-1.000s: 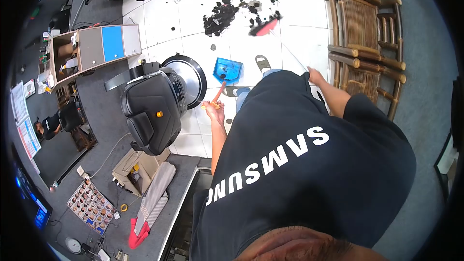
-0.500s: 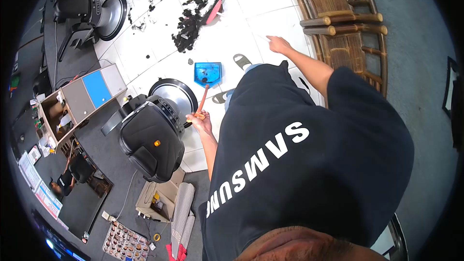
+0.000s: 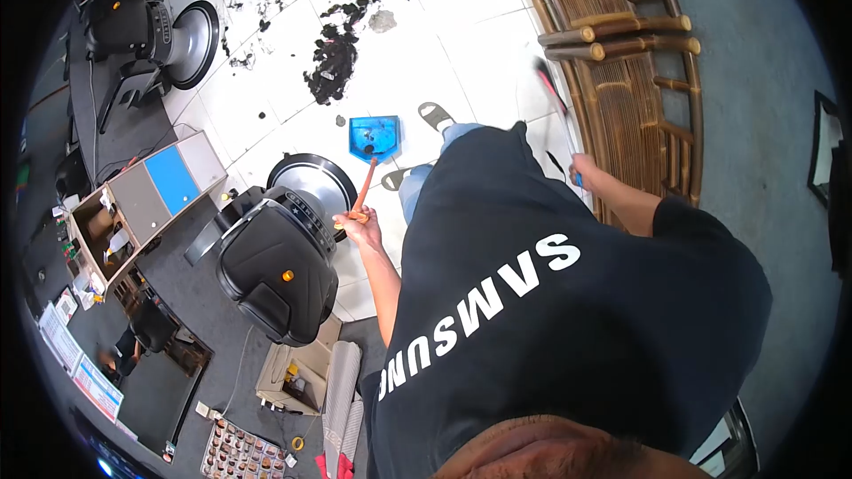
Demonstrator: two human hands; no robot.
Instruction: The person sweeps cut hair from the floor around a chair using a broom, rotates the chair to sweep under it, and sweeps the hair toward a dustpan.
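Observation:
My left hand (image 3: 359, 229) is closed around the orange handle of a blue dustpan (image 3: 359, 133). The pan rests on the white tiles in front of my feet, with a little dark hair inside. My right hand (image 3: 584, 168) is closed on the blue-tipped end of a broom, out by the bamboo bench. The broom's pink head (image 3: 552, 89), blurred, is beside that bench, well away from the hair. A heap of dark cut hair (image 3: 333, 66) lies beyond the pan, with a greyish tuft (image 3: 382, 21) at its right.
A black barber chair (image 3: 277, 270) stands at my left, another barber chair (image 3: 129, 27) farther off. Along the right runs a bamboo bench (image 3: 612, 80). A cabinet (image 3: 160, 186) is at the left, and scattered hair (image 3: 257, 9) lies on the far tiles.
My right hand has drawn back to the right with the broom, whose head has left the hair heap for the bench side. The greyish tuft now shows. The dustpan stays on the floor.

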